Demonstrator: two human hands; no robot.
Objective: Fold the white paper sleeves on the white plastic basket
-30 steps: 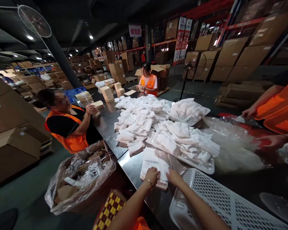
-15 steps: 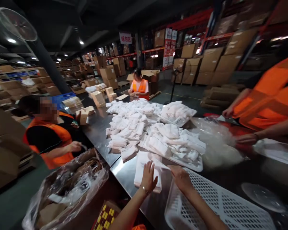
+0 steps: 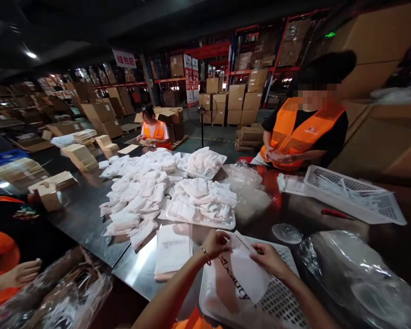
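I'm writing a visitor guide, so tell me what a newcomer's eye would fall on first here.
Probably the big heap of white packets on the metal table. Next, the thin white pouch pinched by the left hand and right hand above the white basket in front. A co-worker's orange vest across the table, toward the right, also stands out.
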